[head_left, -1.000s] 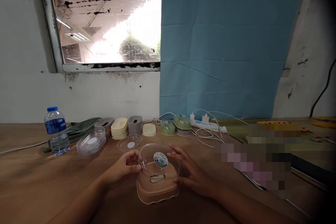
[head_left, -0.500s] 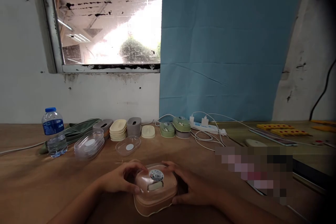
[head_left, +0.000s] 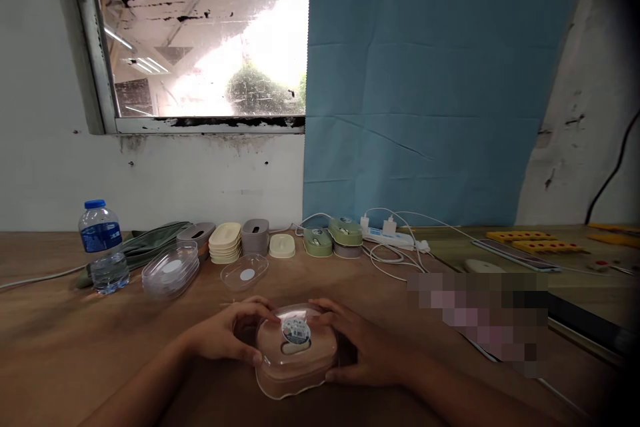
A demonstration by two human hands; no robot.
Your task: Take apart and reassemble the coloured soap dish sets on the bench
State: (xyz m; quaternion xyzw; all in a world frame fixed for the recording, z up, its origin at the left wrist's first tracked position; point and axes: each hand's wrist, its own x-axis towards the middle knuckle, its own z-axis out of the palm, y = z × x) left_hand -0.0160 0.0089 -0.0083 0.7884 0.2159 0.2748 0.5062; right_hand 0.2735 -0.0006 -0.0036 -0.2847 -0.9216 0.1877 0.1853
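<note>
On the table in front of me sits an oval plastic box (head_left: 300,367) with a clear cover, a round printed label on top and a slot below the label. It looks pinkish-brown, with a pale wavy rim at its base. My left hand (head_left: 233,333) grips its left side, thumb at the front left and fingers on the back left edge. From the right, my right hand (head_left: 367,347) holds the other side, thumb low at the front and fingers over the top right edge. Between the hands, the label faces up.
Behind the box lie a loose clear cover (head_left: 245,273) and a stack of clear covers (head_left: 171,271). A water bottle (head_left: 103,247), cream lids (head_left: 225,243), grey boxes (head_left: 255,238) and green boxes (head_left: 319,243) line the wall. A power strip (head_left: 395,239) with cables stands right.
The fingers of my right hand have come further over the top of the box. Both hands stay on it, and the whole view has shifted slightly.
</note>
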